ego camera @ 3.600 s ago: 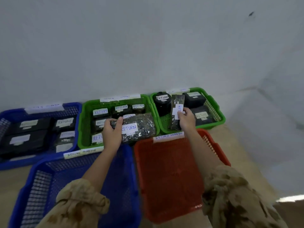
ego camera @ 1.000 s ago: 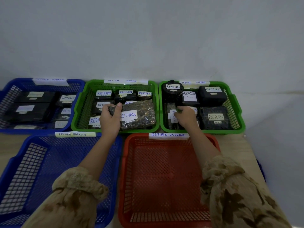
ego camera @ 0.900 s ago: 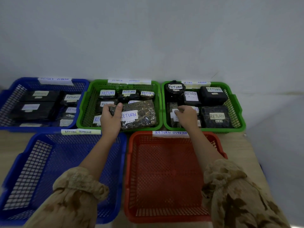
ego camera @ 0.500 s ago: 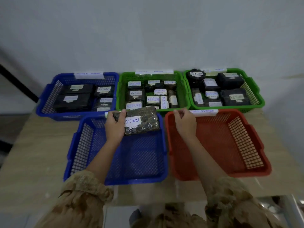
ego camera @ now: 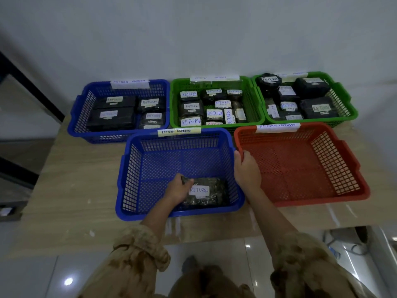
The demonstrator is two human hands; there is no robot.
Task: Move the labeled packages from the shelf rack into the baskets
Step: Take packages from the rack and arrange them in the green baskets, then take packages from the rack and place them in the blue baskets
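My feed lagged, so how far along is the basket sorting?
Done: the three back baskets hold labelled packages. In hand: the left hand sets a RETURN package into the front blue basket; the right hand grips the red basket at its rim. Left: the red basket holds nothing.

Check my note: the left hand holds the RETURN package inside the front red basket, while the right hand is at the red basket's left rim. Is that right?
Not quite. The head view shows the left hand holding the RETURN package inside the front blue basket, not the red one. The right hand is indeed at the left rim of the red basket.
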